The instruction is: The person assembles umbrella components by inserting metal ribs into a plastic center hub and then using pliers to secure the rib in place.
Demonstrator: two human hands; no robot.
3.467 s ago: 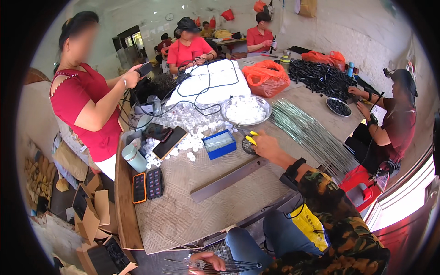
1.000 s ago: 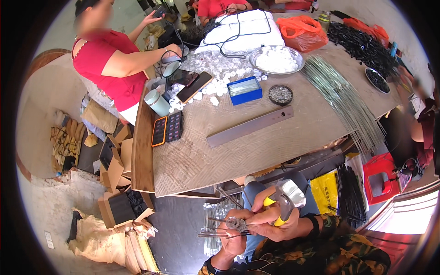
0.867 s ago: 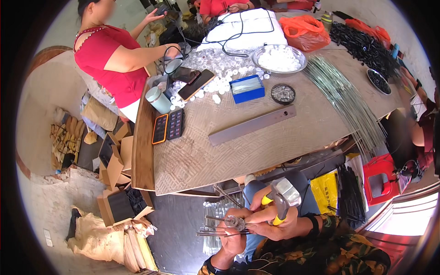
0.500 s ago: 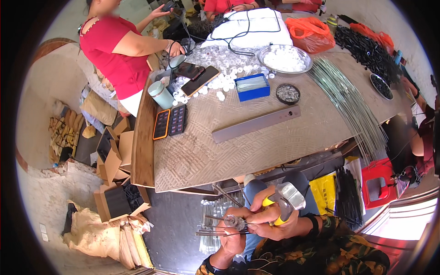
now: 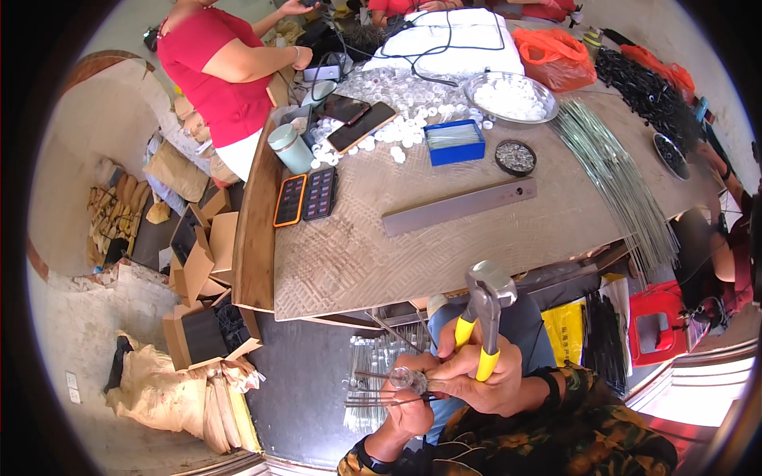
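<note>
In front of my lap, my left hand (image 5: 406, 414) is closed around a small clear round plastic piece (image 5: 403, 379) and several thin dark metal rods (image 5: 367, 401) that stick out to the left. My right hand (image 5: 486, 379) grips yellow-handled cutting pliers (image 5: 494, 317), their heavy metal head pointing up and away from me. The handles stand apart. The right fingertips also meet the rods beside the clear piece; whether they pinch them I cannot tell. Below the hands lies a bundle of pale thin rods (image 5: 361, 365).
The table (image 5: 341, 270) ahead bears a flat metal bar (image 5: 460, 208), a blue box (image 5: 455, 151), a round tin (image 5: 515, 158), a bowl of white caps (image 5: 548, 111) and long wires (image 5: 611, 174). A red stool (image 5: 675, 313) stands right. People sit or stand around the table.
The pliers have swung upright and up from the rods, and their handles now show spread. My left hand keeps the clear piece. A co-worker's hand has drawn back from the table.
</note>
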